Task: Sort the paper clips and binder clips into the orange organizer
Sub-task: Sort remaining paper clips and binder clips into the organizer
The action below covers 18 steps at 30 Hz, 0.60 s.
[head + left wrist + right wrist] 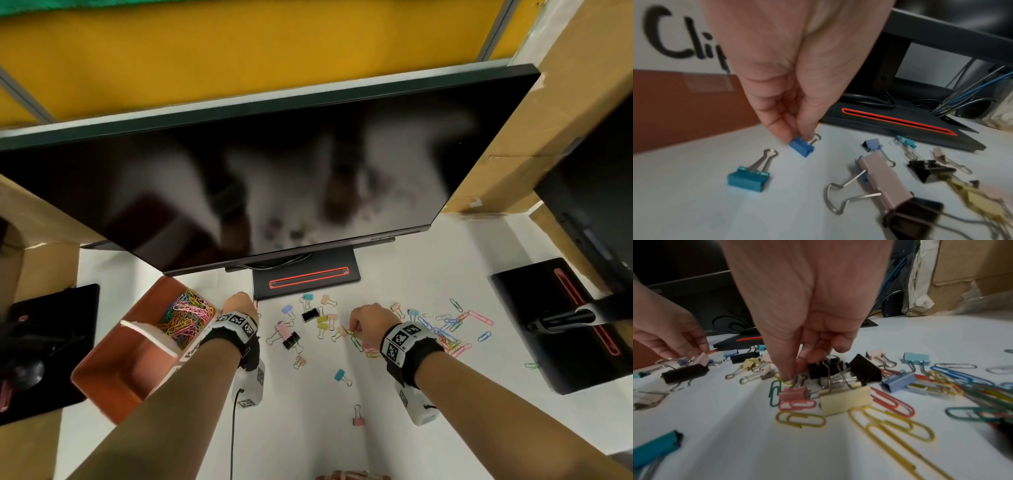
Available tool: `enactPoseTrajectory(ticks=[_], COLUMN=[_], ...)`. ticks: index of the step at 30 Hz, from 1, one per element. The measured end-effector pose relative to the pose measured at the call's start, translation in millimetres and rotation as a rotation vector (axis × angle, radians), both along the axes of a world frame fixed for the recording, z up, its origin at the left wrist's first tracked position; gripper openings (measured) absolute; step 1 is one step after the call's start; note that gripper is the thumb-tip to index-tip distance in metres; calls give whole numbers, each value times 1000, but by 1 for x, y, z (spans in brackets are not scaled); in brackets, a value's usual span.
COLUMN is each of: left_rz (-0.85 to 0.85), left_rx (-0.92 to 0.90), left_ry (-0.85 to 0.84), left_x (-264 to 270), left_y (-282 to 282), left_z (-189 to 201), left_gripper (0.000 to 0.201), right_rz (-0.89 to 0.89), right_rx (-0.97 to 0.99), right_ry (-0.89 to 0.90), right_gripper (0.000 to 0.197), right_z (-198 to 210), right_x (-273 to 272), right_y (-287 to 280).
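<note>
Clips in many colours on a white table (308, 428)

Orange organizer (113, 377); blue binder clip (801, 148); pink clip (794, 394); checkered wristbands (236, 322).

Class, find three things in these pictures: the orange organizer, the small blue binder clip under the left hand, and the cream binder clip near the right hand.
orange organizer (102, 371), head view, its outer wall.
blue binder clip (802, 148), left wrist view, its body.
cream binder clip (845, 400), right wrist view, its front face.

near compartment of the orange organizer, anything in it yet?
Empty: the near compartment shows bare orange floor, while paper clips fill the far one beyond the white divider.
</note>
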<state>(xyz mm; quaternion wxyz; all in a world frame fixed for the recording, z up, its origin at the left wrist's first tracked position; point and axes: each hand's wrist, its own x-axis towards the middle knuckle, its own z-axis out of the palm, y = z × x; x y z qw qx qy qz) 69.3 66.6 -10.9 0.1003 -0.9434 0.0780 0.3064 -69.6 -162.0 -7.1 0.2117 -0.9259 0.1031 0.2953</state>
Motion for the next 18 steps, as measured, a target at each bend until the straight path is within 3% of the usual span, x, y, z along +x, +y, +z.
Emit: enactPoseTrajectory(ticks=[5,9,14,18], left_rz=[37,216,283,250], left_rx=[-46,-143,-186,-186], left_ry=[63,93,1,-49], left_x=[-17,-16,-8,-9], left_y=[1,-4,-6,-5], left_z=[4,7,8,9], left_gripper=[34,31,37,26], right_rz=[12,41,29,61], right_rx=[-3,-9,-20,-33], right_ry=[30,67,48,26], right_gripper=[24,25,21,20], right_z=[0,1,4,3], right_x=[-4,-6,-8,-10], right_y=[1,2,3,4])
